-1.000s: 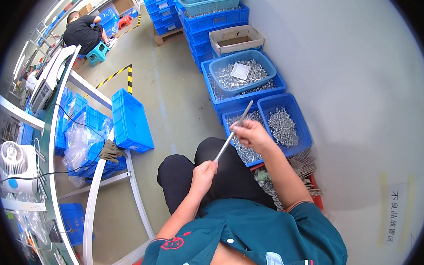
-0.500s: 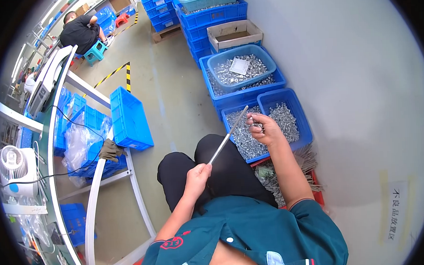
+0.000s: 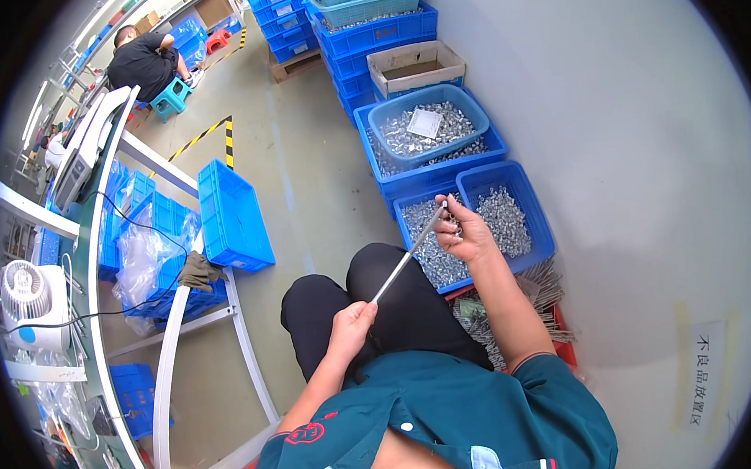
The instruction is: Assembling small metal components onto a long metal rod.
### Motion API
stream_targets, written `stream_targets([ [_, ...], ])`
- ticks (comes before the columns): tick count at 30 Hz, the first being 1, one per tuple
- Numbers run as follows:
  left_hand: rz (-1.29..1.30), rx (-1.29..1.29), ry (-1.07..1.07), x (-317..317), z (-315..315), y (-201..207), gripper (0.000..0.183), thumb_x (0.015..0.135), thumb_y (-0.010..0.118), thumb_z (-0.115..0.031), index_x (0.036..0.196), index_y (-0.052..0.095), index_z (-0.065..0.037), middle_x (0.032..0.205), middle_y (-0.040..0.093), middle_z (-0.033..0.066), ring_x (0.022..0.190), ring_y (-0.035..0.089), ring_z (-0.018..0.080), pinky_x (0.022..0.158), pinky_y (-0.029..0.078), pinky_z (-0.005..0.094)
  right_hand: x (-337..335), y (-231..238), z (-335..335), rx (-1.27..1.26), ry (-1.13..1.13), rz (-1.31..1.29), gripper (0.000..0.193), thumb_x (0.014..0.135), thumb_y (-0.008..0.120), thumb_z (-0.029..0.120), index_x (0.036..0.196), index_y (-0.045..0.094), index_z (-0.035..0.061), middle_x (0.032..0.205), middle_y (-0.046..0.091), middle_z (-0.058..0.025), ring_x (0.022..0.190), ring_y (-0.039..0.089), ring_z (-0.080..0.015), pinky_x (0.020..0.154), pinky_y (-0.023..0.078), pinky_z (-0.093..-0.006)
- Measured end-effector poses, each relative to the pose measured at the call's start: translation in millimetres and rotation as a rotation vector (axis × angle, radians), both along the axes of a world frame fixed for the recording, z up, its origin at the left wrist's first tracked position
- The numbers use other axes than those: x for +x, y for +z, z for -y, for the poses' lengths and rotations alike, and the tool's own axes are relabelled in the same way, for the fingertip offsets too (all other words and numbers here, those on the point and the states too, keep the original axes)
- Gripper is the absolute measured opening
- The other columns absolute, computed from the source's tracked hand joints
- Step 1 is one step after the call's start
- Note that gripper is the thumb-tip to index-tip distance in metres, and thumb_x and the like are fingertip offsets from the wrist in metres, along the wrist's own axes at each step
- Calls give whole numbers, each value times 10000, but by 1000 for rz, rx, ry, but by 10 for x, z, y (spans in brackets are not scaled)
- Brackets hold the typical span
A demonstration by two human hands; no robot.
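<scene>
A thin metal rod (image 3: 404,262) slants up and to the right over my lap. My left hand (image 3: 352,329) is closed round its lower end. At the upper end, my right hand (image 3: 475,238) pinches a small metal piece, which looks like a nut, against the rod's tip. More small metal nuts (image 3: 456,224) sit in the curled fingers of that hand. Whether the nut is threaded onto the rod or only touches it, I cannot tell. Below the right hand are two blue bins (image 3: 545,219) of similar small metal parts (image 3: 503,216).
Many metal rods (image 3: 544,287) lie in a red container (image 3: 567,348) by my right forearm. Further off stand a light-blue basin (image 3: 379,121) of parts and stacked blue crates (image 3: 384,45). On the left are a workbench frame (image 3: 165,369), an upright blue crate (image 3: 234,215) and a seated person (image 3: 143,64).
The rod's upper end and my right fingers have come together; they were slightly apart before. My left hand has shifted a little downward.
</scene>
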State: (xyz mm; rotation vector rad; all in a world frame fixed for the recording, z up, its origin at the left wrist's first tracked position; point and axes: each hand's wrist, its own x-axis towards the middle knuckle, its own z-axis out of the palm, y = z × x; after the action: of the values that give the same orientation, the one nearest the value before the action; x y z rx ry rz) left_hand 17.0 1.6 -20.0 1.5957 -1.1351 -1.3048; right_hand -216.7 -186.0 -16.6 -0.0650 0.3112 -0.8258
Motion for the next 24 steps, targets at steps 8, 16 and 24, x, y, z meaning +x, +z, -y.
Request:
stream_targets([
  [8, 41, -42, -7, 45, 3, 38, 337, 905, 530, -250, 630, 509, -57, 548, 400, -63, 512, 341, 32, 462, 276, 220, -18, 39, -23, -42, 36, -39, 169, 907, 511, 160, 1000, 589, 43, 720, 520, -16, 519, 385, -58, 365, 273, -159],
  [16, 96, -69, -21, 53, 22, 34, 341, 902, 537, -246, 635, 504, -36, 566, 412, -48, 551, 355, 39, 496, 298, 226, -160, 191, 70, -95, 154, -130, 134, 875, 519, 117, 962, 562, 25, 702, 500, -34, 485, 391, -64, 345, 273, -153],
  [24, 112, -111, -1, -34, 75, 34, 338, 903, 538, -242, 642, 506, -29, 565, 418, -43, 549, 362, 43, 492, 305, 227, -108, 401, -64, -275, -43, -328, 149, 915, 498, 156, 962, 555, 27, 684, 477, -11, 484, 384, -54, 357, 268, -151],
])
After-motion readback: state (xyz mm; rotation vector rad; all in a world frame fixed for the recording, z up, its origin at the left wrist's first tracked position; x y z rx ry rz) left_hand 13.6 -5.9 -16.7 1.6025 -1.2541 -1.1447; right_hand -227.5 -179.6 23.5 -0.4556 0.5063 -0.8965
